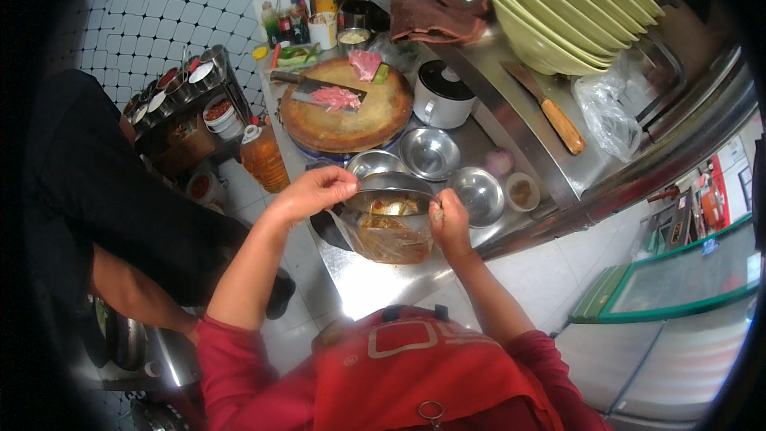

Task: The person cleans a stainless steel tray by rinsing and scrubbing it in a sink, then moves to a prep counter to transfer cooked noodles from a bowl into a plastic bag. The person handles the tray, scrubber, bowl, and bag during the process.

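Note:
My left hand [326,189] pinches the left side of a stainless steel bowl [395,182] at its rim. On the opposite side my right hand [450,222] is closed at the rim. A clear plastic bag [389,242] with brownish food in it hangs around or below the bowl; how the two join cannot be told. Just beyond stand several metal bowls [429,152]. Farther off lies a round wooden chopping board [347,126], with a cleaver [305,87], sliced raw meat [336,98] and a meat chunk [365,64] on it.
A person in dark clothes [137,191] stands close on my left. A steel shelf [526,114] juts over the counter at right, holding stacked green bowls [556,18] and a wooden-handled knife [559,120]. An oil jug [263,158] stands left of the counter; a rice cooker [444,96] is beside the board.

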Tool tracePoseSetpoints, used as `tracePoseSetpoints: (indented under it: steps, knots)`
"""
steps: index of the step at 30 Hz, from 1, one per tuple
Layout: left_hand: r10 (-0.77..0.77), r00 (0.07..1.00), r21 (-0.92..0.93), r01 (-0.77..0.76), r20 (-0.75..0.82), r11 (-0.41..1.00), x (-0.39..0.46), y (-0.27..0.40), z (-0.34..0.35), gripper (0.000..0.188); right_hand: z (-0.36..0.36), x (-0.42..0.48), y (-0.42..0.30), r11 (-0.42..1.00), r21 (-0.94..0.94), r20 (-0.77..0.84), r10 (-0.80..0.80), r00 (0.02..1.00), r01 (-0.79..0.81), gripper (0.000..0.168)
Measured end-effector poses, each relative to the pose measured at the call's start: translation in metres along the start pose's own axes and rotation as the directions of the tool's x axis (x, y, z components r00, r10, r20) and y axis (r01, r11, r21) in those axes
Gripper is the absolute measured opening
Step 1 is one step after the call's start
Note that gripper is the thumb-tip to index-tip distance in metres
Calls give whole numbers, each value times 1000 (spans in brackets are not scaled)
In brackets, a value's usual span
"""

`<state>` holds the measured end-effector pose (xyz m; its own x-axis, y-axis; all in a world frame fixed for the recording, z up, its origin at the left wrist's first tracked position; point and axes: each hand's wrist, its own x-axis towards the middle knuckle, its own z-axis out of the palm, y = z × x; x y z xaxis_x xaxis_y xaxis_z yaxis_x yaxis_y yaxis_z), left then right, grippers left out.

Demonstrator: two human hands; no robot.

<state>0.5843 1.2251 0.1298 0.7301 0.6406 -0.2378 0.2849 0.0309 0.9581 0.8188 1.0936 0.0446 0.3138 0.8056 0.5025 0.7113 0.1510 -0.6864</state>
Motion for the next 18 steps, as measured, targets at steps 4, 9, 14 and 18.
tracePoseSetpoints:
  steps: [4,9,14,18]
  knots:
    - [96,995,283,-82,-36,956,5,-7,1,48,-2,-3,-10,998,30,22,49,999,-49,11]
    - [127,991,424,-103,-29,900,13,-11,5,49,1,0,-2,1000,20,25,8,1000,-8,11]
    - [108,992,240,-88,-72,967,18,-23,-4,46,0,0,-7,997,20,20,71,997,-72,11]
    - [78,994,226,-60,-72,972,17,-20,-2,43,-1,-3,-10,997,-5,28,82,996,-82,12]
